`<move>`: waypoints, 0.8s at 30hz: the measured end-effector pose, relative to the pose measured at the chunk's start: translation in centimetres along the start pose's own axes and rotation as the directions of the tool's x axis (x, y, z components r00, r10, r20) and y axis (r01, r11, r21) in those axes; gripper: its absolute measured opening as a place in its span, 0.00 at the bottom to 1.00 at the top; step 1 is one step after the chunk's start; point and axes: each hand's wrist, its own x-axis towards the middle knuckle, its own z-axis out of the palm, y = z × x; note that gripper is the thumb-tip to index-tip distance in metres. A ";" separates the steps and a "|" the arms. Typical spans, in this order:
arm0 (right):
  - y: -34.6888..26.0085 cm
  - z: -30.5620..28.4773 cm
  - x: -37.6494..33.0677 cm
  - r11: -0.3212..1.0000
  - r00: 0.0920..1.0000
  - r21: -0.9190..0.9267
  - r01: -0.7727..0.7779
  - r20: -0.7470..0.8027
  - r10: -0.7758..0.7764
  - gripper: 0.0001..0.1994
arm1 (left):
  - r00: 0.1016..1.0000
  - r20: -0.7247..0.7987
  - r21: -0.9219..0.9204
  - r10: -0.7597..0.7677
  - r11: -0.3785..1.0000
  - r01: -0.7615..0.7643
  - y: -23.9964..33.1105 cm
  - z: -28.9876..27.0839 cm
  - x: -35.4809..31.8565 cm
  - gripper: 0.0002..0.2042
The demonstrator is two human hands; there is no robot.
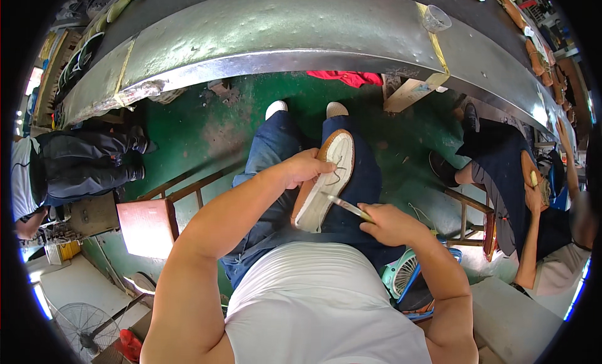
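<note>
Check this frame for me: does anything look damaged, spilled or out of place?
The bench's metal cover is dented and carries strips of yellow tape, so it looks battered. The green floor has a pale patch, worn or stained. Nothing stands out on the shoe in the left hand.

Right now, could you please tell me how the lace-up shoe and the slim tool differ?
The lace-up shoe is broad, off-white with a tan edge; the slim tool is much narrower and greyish toward its tip. The left hand holds the shoe; the right hand, the tool. The shoe leans right in view; the tool slants up leftward. Both are held.
</note>
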 end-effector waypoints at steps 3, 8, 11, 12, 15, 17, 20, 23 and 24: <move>-1.0 1.1 0.4 0.984 0.993 -0.151 0.091 -0.063 -0.102 0.27 | 1.000 -0.004 -0.040 -0.027 0.999 0.027 -0.4 -0.1 0.3 0.25; -4.5 0.1 1.8 0.939 0.992 -0.322 -0.122 -0.037 0.117 0.19 | 0.998 -0.059 -0.082 0.033 0.996 -0.038 -1.6 -0.3 0.7 0.24; 0.1 3.8 3.0 0.992 0.957 -0.113 0.059 -0.276 -0.088 0.13 | 0.996 -0.075 -0.083 0.039 0.996 -0.045 -1.6 -0.8 0.6 0.25; 0.1 4.4 2.9 0.992 0.959 -0.114 0.062 -0.268 -0.091 0.13 | 0.994 -0.092 -0.071 0.054 0.996 -0.061 -2.2 -0.9 0.8 0.27; 0.1 5.8 1.3 0.997 0.911 -0.007 0.079 -0.405 -0.075 0.10 | 0.979 -0.173 0.050 0.113 0.993 -0.105 -3.4 -0.8 1.9 0.27; -0.4 6.0 -1.6 0.995 0.952 0.036 -0.094 -0.289 0.100 0.11 | 0.976 -0.177 0.201 0.126 0.976 -0.090 -2.0 1.0 -0.6 0.31; -0.5 5.1 -1.4 0.973 0.964 0.087 -0.212 -0.144 0.223 0.11 | 0.969 -0.075 0.305 0.236 0.930 -0.203 -4.6 1.6 -1.9 0.39; -1.0 5.9 -1.9 0.980 0.962 0.036 -0.196 -0.185 0.199 0.09 | 0.950 0.064 0.088 0.307 0.946 -0.312 -6.8 1.3 -2.0 0.48; -1.1 6.1 -1.9 0.984 0.959 -0.077 -0.158 -0.250 0.135 0.08 | 0.950 0.015 0.020 0.313 0.950 -0.313 -7.0 1.4 -1.4 0.47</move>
